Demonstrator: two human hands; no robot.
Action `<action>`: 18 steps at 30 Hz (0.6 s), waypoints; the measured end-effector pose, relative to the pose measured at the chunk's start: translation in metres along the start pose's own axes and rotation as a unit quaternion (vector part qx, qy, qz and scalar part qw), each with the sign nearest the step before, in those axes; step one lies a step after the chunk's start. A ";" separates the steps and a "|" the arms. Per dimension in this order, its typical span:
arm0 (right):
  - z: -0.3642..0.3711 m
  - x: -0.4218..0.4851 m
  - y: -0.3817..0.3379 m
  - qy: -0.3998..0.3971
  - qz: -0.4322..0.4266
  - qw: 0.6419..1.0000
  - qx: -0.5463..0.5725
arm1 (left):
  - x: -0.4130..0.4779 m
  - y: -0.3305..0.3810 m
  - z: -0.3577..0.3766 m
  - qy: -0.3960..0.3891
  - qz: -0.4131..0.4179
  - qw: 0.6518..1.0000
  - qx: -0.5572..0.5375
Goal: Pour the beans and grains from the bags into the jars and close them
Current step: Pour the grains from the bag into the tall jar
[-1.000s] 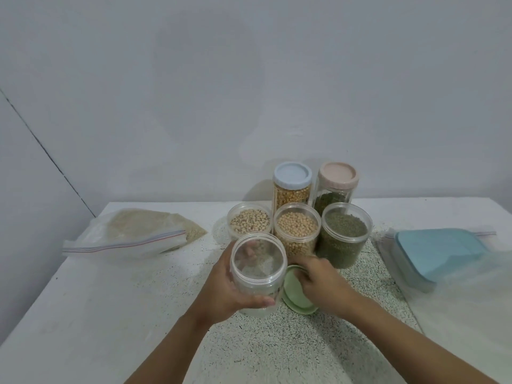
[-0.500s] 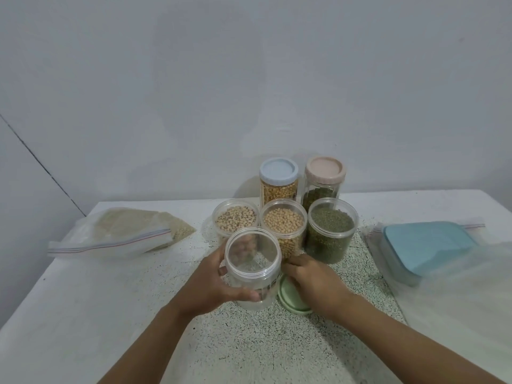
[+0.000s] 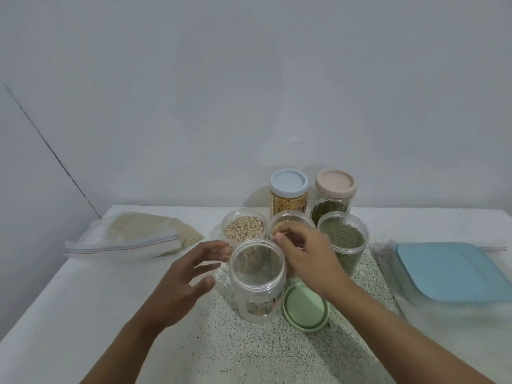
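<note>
An empty clear jar (image 3: 257,284) stands upright on the speckled mat (image 3: 249,353), its green lid (image 3: 304,307) lying flat just to its right. My left hand (image 3: 188,275) hovers beside the jar's left side with fingers spread, apart from it. My right hand (image 3: 304,253) reaches over the open jar of yellow beans (image 3: 288,221) behind the empty one, fingers loosely bent, holding nothing I can see. Open jars of pale beans (image 3: 243,227) and green beans (image 3: 343,239) flank it. A zip bag of grain (image 3: 133,235) lies at the left.
Two closed tall jars stand at the back, one with a blue lid (image 3: 289,181), one with a pink lid (image 3: 335,184). A blue-lidded container (image 3: 448,270) inside a clear bag lies at the right. The wall is close behind the table.
My left hand has let go of the empty jar, which now stands on the mat. My right hand has lifted off the green lid and moved up over the yellow beans.
</note>
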State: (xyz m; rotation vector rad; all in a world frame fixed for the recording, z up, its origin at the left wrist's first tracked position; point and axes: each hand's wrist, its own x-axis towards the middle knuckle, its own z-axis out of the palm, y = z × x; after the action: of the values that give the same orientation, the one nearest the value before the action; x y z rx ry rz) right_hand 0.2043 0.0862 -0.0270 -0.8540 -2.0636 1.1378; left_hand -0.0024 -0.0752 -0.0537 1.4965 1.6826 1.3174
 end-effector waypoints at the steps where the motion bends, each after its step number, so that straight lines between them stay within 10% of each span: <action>1: -0.001 0.002 -0.007 0.006 -0.003 1.000 0.004 | -0.002 0.003 -0.004 0.030 0.010 0.999 0.013; 13: 0.059 0.047 -0.106 -0.153 -0.065 0.976 -0.142 | -0.030 0.004 -0.120 0.228 0.011 0.947 0.226; 18: 0.113 0.066 -0.126 -0.246 -0.091 0.929 -0.262 | -0.040 -0.025 -0.178 0.178 -0.011 0.934 0.309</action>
State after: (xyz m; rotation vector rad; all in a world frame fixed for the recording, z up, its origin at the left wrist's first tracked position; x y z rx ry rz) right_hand 0.0485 0.0307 0.0486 -0.6240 -2.8763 0.7494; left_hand -0.1574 -0.1667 -0.0153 1.6160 2.5154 1.1481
